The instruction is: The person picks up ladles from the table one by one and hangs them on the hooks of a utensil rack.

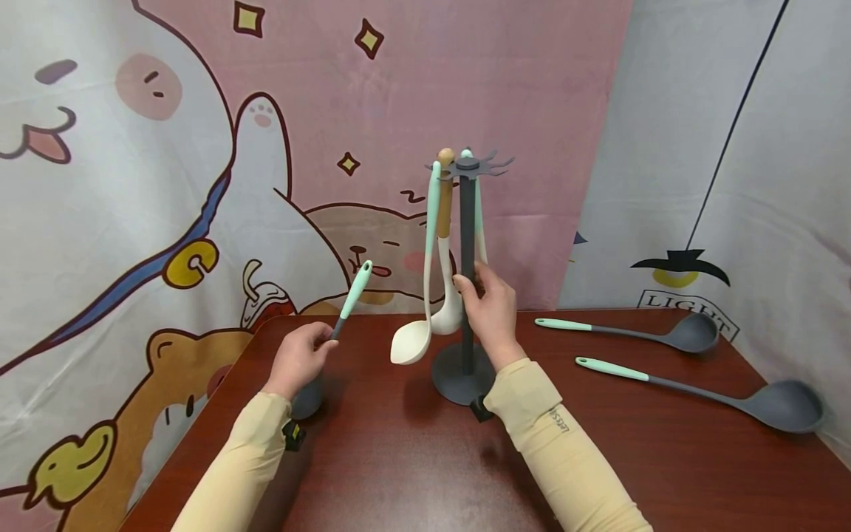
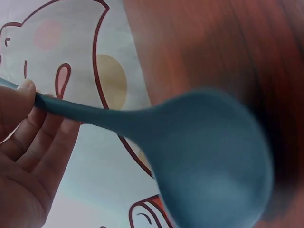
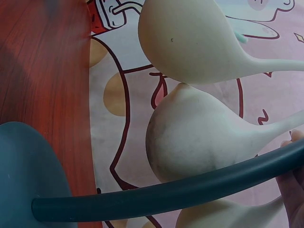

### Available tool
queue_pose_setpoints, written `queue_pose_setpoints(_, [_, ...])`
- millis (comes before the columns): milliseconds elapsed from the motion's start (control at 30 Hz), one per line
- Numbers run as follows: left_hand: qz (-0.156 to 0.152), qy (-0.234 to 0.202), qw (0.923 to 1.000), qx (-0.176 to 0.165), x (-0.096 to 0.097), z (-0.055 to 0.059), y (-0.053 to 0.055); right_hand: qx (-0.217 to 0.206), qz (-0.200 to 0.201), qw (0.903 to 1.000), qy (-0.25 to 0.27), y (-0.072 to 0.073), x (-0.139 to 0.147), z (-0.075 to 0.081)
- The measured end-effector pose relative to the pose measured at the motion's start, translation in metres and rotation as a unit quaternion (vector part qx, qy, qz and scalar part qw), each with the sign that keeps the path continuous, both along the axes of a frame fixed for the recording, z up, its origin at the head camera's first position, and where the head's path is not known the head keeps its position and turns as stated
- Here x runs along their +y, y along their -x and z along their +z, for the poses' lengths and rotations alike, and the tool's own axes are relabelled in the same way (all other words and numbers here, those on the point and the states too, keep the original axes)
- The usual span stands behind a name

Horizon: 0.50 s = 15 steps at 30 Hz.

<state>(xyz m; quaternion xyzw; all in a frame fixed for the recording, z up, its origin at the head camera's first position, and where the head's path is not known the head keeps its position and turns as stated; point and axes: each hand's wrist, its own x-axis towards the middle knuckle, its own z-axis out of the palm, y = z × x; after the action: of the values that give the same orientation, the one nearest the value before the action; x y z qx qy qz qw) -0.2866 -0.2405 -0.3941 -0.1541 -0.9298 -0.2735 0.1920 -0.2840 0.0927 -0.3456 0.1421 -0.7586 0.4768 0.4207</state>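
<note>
My left hand (image 1: 301,360) pinches a grey ladle (image 2: 213,156) by its shaft. The ladle's mint handle (image 1: 355,292) points up and its bowl hangs low at the table's left side. Around the dark pole of a utensil stand (image 1: 467,222), my right hand (image 1: 493,314) has its thumb and fingers. From the hooks on top hang a white ladle with a mint handle (image 1: 410,341), a white ladle with a wooden handle (image 1: 447,314), and another mint-handled utensil (image 1: 479,214) whose lower end is hidden behind my right hand in the head view.
Two grey ladles with mint handles lie on the table's right side, one farther back (image 1: 691,334) and one nearer (image 1: 784,406). The reddish-brown table (image 1: 385,458) ends at a cartoon-printed cloth (image 1: 532,89) behind and to the left.
</note>
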Motion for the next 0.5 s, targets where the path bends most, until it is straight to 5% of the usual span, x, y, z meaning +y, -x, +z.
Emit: queue_pose_setpoints(500, [-0.052, -0.048, 0.9975, -0.004, 0.020, 0.019, -0.017, -0.001, -0.002, 1.0000, -0.004, 0.001, 0.001, 0.000])
